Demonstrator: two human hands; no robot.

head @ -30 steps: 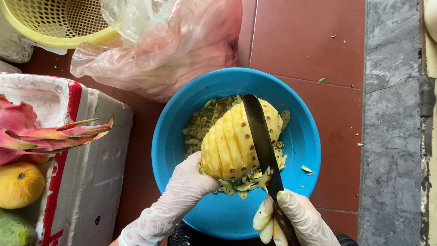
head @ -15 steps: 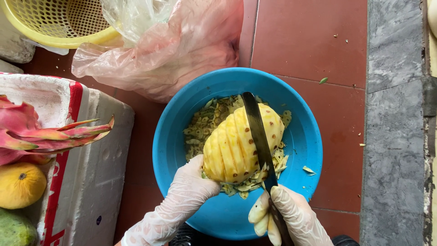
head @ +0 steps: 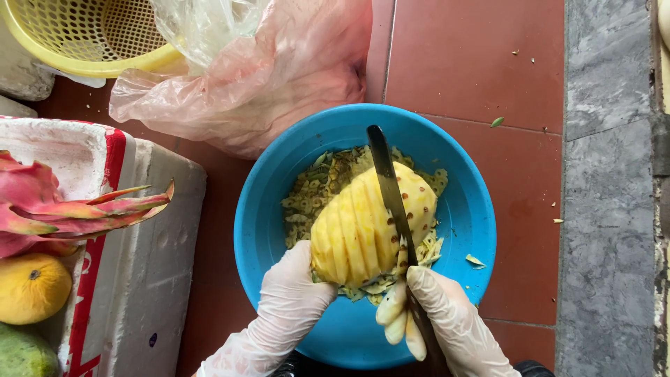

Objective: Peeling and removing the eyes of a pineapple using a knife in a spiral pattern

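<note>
A peeled yellow pineapple (head: 363, 223) lies over a blue plastic basin (head: 474, 209) that holds a pile of peel scraps (head: 314, 195). My left hand (head: 293, 297), in a thin clear glove, grips the pineapple's near end from the left. My right hand (head: 440, 318), also gloved, holds a long dark knife (head: 391, 192). The blade lies lengthwise across the fruit's right side, along a row of brown eyes. Diagonal grooves are cut into the fruit's left part.
A white foam box (head: 139, 265) at the left carries a pink dragon fruit (head: 42, 209), a yellow fruit (head: 31, 286) and a green one (head: 21, 352). A pink plastic bag (head: 279, 77) and a yellow basket (head: 84, 35) lie behind the basin. Grey stone kerb (head: 607, 209) runs along the right.
The knife has shifted left across the pineapple and its tip reaches farther toward the basin's far rim. My left hand has turned the fruit slightly.
</note>
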